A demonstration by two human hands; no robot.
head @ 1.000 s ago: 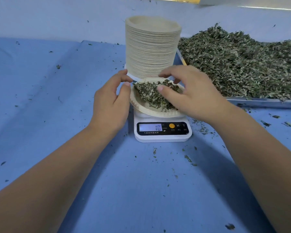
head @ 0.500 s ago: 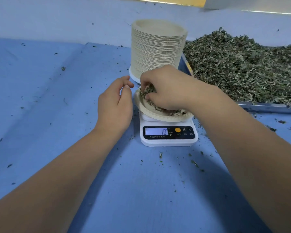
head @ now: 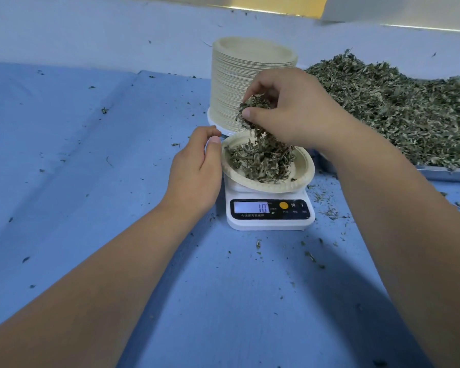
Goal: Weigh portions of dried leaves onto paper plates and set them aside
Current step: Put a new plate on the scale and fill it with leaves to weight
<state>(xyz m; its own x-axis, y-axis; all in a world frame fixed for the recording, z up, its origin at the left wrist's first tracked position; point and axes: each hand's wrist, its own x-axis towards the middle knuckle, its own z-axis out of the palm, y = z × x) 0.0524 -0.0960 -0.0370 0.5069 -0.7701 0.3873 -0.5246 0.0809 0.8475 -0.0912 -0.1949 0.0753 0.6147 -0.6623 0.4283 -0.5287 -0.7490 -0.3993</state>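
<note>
Our right hand [head: 298, 115] pinches dried leaves [head: 250, 108] over the paper plate [head: 302, 181] on the scale [head: 268, 224] to fix the weight; our left hand [head: 194, 173] sits loose, empty, beside it.

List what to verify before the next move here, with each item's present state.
1. Reading on the display: ok, shows 10.
2. The right hand grips leaves over the plate: ok.
3. The left hand off the plate: cannot tell; its thumb is at the rim.
4. The plate flat on the scale: cannot tell; it looks tilted.
5. The portion inside the rim: ok.
6. The stack of spare plates behind: ok.
</note>
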